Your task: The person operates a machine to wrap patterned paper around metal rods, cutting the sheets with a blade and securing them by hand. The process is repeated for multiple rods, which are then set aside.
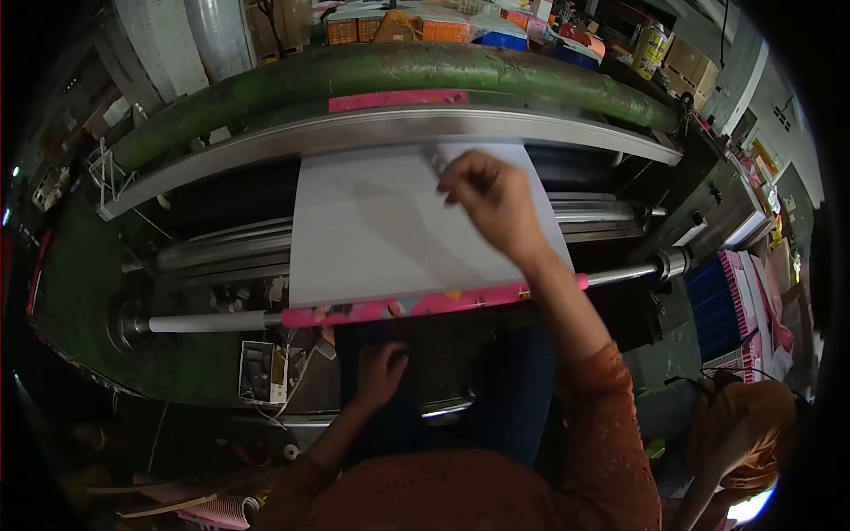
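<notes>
A wide white sheet stretches over the machine's rollers. Its near edge meets a roll with a pink, colourfully printed outer side, carried on a metal shaft. Over the upper right part of the sheet is my right hand, its fingers curled into a pinch. A small blurred greyish shape shows at the fingertips; I cannot make out what it is. My left hand is low in front of my lap, below the printed roll, with its fingers curled in and nothing seen in them.
A metal crossbar and a large green roller span the far side. The roll's shaft ends in round holders. A small switch box sits at lower left. Another person bends over at lower right.
</notes>
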The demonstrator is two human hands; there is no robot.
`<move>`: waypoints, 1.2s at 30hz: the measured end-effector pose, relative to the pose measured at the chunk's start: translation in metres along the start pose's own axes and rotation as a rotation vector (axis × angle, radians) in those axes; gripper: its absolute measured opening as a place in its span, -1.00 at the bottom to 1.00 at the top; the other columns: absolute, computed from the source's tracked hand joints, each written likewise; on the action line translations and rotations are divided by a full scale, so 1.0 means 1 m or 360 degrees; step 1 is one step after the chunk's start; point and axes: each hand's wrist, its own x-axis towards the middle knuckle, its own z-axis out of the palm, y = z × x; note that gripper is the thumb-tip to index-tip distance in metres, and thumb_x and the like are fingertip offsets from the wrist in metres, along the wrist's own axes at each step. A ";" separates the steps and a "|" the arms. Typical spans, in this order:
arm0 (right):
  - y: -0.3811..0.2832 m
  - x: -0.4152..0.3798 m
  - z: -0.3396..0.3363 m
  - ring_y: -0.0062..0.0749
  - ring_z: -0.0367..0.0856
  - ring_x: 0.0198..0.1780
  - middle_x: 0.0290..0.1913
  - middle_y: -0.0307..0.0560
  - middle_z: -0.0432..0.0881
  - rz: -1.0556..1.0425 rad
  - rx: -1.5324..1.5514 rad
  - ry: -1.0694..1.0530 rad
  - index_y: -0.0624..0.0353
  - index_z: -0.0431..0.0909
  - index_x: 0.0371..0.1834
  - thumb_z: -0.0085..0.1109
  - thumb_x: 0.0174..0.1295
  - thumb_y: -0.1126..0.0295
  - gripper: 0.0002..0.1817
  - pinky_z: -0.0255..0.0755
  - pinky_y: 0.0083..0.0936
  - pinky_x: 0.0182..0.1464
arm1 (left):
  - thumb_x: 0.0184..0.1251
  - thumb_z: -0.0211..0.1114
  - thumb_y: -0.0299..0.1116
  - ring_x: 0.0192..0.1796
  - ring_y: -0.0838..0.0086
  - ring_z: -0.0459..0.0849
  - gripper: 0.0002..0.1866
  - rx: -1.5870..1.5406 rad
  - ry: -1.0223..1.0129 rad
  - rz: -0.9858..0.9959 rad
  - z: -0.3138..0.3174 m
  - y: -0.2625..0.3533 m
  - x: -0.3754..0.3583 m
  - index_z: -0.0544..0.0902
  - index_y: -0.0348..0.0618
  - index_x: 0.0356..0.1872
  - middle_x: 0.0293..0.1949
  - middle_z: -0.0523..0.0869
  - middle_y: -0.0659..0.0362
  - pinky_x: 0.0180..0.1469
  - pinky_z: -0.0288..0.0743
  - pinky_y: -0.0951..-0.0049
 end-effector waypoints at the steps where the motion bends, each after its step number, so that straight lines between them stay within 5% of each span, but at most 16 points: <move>1: -0.001 -0.037 0.015 -0.58 0.62 -0.32 -0.42 -0.16 0.64 0.0125 0.0061 -0.0175 0.33 0.54 -0.33 0.14 0.21 0.67 -0.96 0.53 -0.60 -0.23 | 0.25 0.27 -0.31 0.25 0.13 0.48 -0.66 -0.0003 -0.0028 -0.0001 -0.003 0.007 0.002 0.56 -0.22 0.01 0.11 0.55 0.00 0.39 0.19 0.12; 3: -0.005 -0.099 0.028 -0.62 0.56 -0.38 -0.46 -0.19 0.61 0.0251 -0.0161 -0.0442 0.30 0.53 -0.32 0.18 0.21 0.61 -0.97 0.47 -0.63 -0.30 | 0.33 0.26 -0.37 0.15 0.27 0.57 -0.73 -0.1639 0.0114 -0.0054 -0.014 0.030 0.004 0.58 -0.22 0.00 0.08 0.61 0.06 0.25 0.37 0.26; 5: 0.010 -0.144 0.036 -0.64 0.55 -0.40 -0.47 -0.18 0.60 0.0284 -0.0203 -0.0527 0.29 0.54 -0.31 0.21 0.21 0.58 -0.96 0.45 -0.62 -0.33 | 0.34 0.20 -0.48 0.17 0.37 0.54 -0.77 -0.1795 0.0121 -0.0050 -0.018 0.049 0.002 0.57 -0.23 0.00 0.04 0.62 0.08 0.25 0.37 0.34; 7: 0.020 -0.173 0.039 -0.64 0.51 -0.42 -0.49 -0.16 0.58 0.0670 -0.0063 -0.0498 0.28 0.54 -0.31 0.26 0.19 0.52 -0.90 0.44 -0.60 -0.35 | 0.36 0.15 -0.59 0.19 0.47 0.51 -0.78 -0.1945 0.0145 -0.0041 -0.016 0.056 0.004 0.56 -0.24 0.00 0.00 0.64 0.11 0.24 0.37 0.43; 9: 0.041 -0.201 0.038 -0.58 0.55 -0.42 -0.49 -0.12 0.59 0.0740 0.0081 -0.0410 0.27 0.54 -0.30 0.27 0.16 0.51 -0.89 0.45 -0.56 -0.35 | 0.33 0.18 -0.62 0.19 0.51 0.50 -0.74 -0.1526 -0.0232 -0.0043 -0.013 0.060 0.006 0.53 -0.26 0.03 0.01 0.63 0.14 0.22 0.39 0.44; 11: 0.056 -0.221 0.029 -0.52 0.59 -0.43 -0.49 -0.08 0.60 0.0805 0.0226 -0.0330 0.27 0.55 -0.29 0.28 0.14 0.49 -0.87 0.47 -0.53 -0.34 | 0.31 0.24 -0.51 0.18 0.40 0.53 -0.75 -0.1438 -0.0203 -0.0083 0.008 0.050 0.010 0.54 -0.24 -0.01 0.04 0.62 0.11 0.19 0.43 0.36; 13: 0.069 -0.236 0.013 -0.23 0.68 -0.38 -0.44 0.05 0.63 0.0696 -0.0501 -0.0241 0.26 0.56 -0.28 0.26 0.12 0.47 -0.86 0.50 -0.43 -0.33 | 0.28 0.31 -0.40 0.16 0.30 0.55 -0.74 -0.1346 -0.0159 -0.0122 0.015 0.048 0.010 0.55 -0.23 -0.04 0.07 0.61 0.08 0.16 0.47 0.29; 15: 0.097 -0.263 0.000 -0.12 0.67 -0.36 -0.42 0.09 0.64 0.0696 -0.0736 -0.0185 0.24 0.56 -0.29 0.24 0.13 0.46 -0.87 0.50 -0.36 -0.33 | 0.17 0.37 -0.36 0.16 0.18 0.53 -0.69 0.0145 0.0255 0.0206 0.009 0.051 0.009 0.56 -0.20 -0.09 0.02 0.62 0.05 0.19 0.41 0.18; 18: 0.115 -0.293 -0.007 0.00 0.65 -0.31 -0.40 0.09 0.64 0.0659 -0.1075 -0.0132 0.20 0.55 -0.33 0.22 0.14 0.42 -0.89 0.50 -0.26 -0.31 | 0.08 0.39 -0.27 0.19 0.14 0.47 -0.67 0.0734 0.0333 0.0230 0.022 0.013 0.006 0.60 -0.19 -0.14 -0.02 0.62 0.04 0.26 0.29 0.09; 36: 0.121 -0.284 -0.007 -0.06 0.67 -0.33 -0.40 0.03 0.65 0.0756 -0.1079 -0.0375 0.15 0.60 -0.34 0.21 0.15 0.44 -0.94 0.52 -0.30 -0.27 | 0.07 0.29 -0.26 0.16 0.18 0.47 -0.80 0.0840 0.0285 0.0405 0.039 0.000 0.005 0.67 -0.18 -0.39 -0.21 0.64 0.04 0.33 0.18 0.04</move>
